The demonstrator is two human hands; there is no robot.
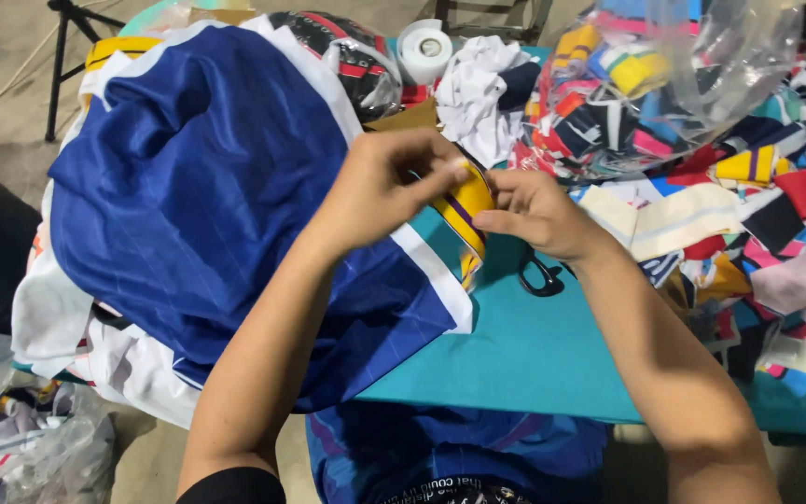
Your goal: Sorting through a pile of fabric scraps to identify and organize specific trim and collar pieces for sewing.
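Note:
Both hands meet over the teal table (534, 364). My left hand (380, 187) and my right hand (535, 213) pinch a small yellow fabric strip with purple and white stripes (464, 207) between their fingertips. The strip hangs just above the white-edged hem of a large blue garment (207, 196) that is draped over a pile on the left. Black scissors (541, 276) lie on the table under my right wrist, mostly hidden.
A heap of multicoloured fabric strips (757, 233) covers the right side. A clear plastic bag of more strips (636, 84) stands behind it. A white tape roll (424, 49) and white cloth (478, 93) lie at the back. Plastic bags (20, 429) sit on the floor at left.

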